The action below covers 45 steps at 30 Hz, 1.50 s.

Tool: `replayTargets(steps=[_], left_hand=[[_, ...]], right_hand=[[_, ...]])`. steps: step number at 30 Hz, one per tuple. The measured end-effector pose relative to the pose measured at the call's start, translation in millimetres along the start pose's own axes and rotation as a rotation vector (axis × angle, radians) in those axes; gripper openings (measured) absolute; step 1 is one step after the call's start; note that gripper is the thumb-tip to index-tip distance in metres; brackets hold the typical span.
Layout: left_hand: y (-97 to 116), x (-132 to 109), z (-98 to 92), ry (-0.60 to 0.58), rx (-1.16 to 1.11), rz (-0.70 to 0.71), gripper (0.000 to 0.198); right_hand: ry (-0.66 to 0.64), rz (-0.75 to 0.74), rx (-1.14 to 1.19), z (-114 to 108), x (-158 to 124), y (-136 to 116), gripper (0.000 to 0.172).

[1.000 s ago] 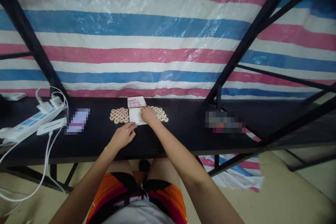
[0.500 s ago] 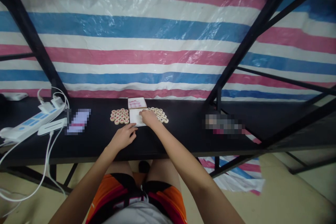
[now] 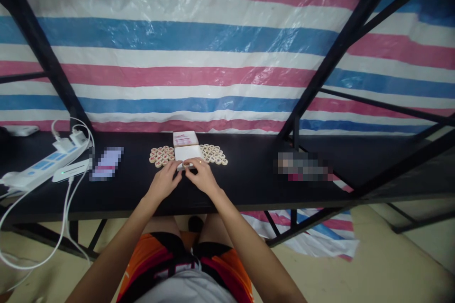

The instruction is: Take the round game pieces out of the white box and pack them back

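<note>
A white open box (image 3: pixel 188 152) lies on the black table, and its inner surface shows pale. My right hand (image 3: pixel 204 176) is at the box's near edge, thumb and fingers closed around a round wooden xiangqi piece (image 3: pixel 186 164). Curved beside it, my left hand (image 3: pixel 165 181) rests at the near left corner of the box, thumb and fingers apart. Whether its fingertips touch the box or the piece is hard to tell. Pieces with red marks (image 3: pixel 162 155) lie in rows left of the box. Others with dark marks (image 3: pixel 213 154) are grouped on the right.
Behind the box lies a box lid (image 3: pixel 185 138) with pink print. A power strip (image 3: pixel 46 163) with white cables and a white device (image 3: pixel 72 171) are at left, near a blurred phone (image 3: pixel 107 163). A blurred item (image 3: pixel 304 166) lies right. Black frame bars slope up both sides.
My right hand has drawn back from over the box to its near edge, with a piece now visible in its fingers. My left hand has shifted slightly and turned toward it.
</note>
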<state>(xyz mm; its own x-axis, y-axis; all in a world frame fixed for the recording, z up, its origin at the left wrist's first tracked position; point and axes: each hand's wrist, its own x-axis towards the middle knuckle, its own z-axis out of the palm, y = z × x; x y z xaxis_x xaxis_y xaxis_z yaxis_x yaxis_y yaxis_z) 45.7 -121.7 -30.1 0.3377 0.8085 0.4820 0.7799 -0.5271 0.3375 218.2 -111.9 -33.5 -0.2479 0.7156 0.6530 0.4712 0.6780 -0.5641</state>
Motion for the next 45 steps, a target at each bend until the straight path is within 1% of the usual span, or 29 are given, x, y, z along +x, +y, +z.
replayTargets(steps=[3, 5, 8, 10, 12, 13, 16, 18, 19, 21, 25, 30, 38, 42, 45], left_hand=[[0, -1, -0.9, -0.063, -0.071, 0.070, 0.030], [-1, -2, -0.2, -0.094, -0.105, 0.108, 0.029], [-3, -1, 2.1, -0.102, -0.120, 0.142, 0.028], [-6, -1, 2.7, -0.073, -0.089, 0.126, 0.026], [-9, 0, 0.7, 0.004, -0.020, 0.040, 0.025], [-12, 0, -1.6, 0.060, 0.025, -0.033, 0.025], [-23, -1, -12.1, 0.223, 0.175, -0.344, 0.027], [-31, -2, -19.1, 0.254, 0.272, -0.551, 0.031], [-34, -3, -21.7, 0.252, 0.312, -0.619, 0.032], [-38, -5, -24.4, 0.207, 0.358, -0.680, 0.030], [-40, -8, -22.8, 0.123, 0.387, -0.680, 0.026], [-41, -9, -20.9, 0.103, 0.397, -0.635, 0.031], [-37, -7, -22.7, 0.103, 0.384, -0.622, 0.030], [-39, -7, -21.0, 0.098, 0.375, -0.620, 0.030], [-39, -6, -17.2, 0.139, 0.343, -0.557, 0.029]], right_hand=[[-0.026, 0.037, 0.110, 1, -7, -4, 0.018], [-0.018, 0.086, 0.175, 2, -10, -3, 0.017], [-0.006, 0.144, 0.246, 4, -11, 2, 0.019], [0.006, 0.185, 0.228, 5, -10, 7, 0.021], [0.039, 0.234, 0.135, 5, -10, 10, 0.020], [0.063, 0.261, 0.077, 4, -9, 12, 0.019], [0.096, 0.330, -0.068, 3, -8, 15, 0.020], [0.050, 0.358, -0.139, 3, -8, 15, 0.020], [0.015, 0.365, -0.172, 3, -8, 15, 0.021], [-0.053, 0.371, -0.232, 4, -8, 15, 0.021], [-0.122, 0.368, -0.300, 5, -8, 13, 0.023], [-0.138, 0.349, -0.283, 5, -9, 16, 0.026], [-0.095, 0.304, -0.191, 3, -9, 19, 0.026], [-0.095, 0.276, -0.142, 5, -9, 22, 0.026], [-0.082, 0.262, -0.104, 6, -9, 23, 0.025]])
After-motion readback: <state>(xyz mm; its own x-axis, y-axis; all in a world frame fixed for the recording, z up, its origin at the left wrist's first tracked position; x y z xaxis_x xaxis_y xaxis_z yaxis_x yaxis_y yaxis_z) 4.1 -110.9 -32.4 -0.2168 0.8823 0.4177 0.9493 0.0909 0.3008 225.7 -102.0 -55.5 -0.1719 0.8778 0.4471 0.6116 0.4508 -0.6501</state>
